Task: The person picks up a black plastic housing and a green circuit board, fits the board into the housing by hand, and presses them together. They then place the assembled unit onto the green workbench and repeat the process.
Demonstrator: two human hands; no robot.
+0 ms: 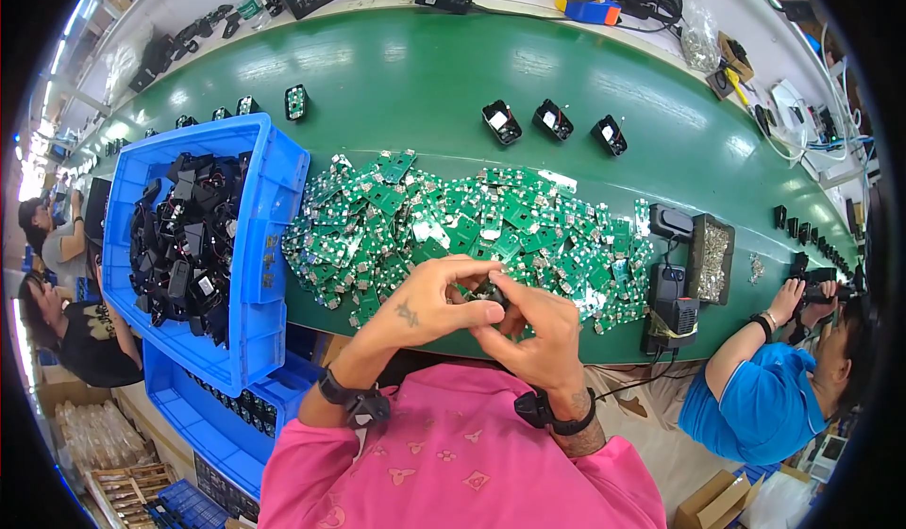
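Observation:
Both hands meet at the near edge of the bench, pinching a small black casing that the fingers largely hide. My left hand is closed on its left side, thumb pointing right. From the other side my right hand grips it with fingers curled. Some green shows between the fingers; whether it is a board in the casing or the pile behind, I cannot tell. Just beyond the hands spreads a large heap of green circuit boards. To the left, a blue crate holds many black casings with wires.
Three black casings stand farther back on the green bench; another with a board is at the back left. Right of the heap are a black electric device and a tray of small metal parts. A co-worker in blue sits at right.

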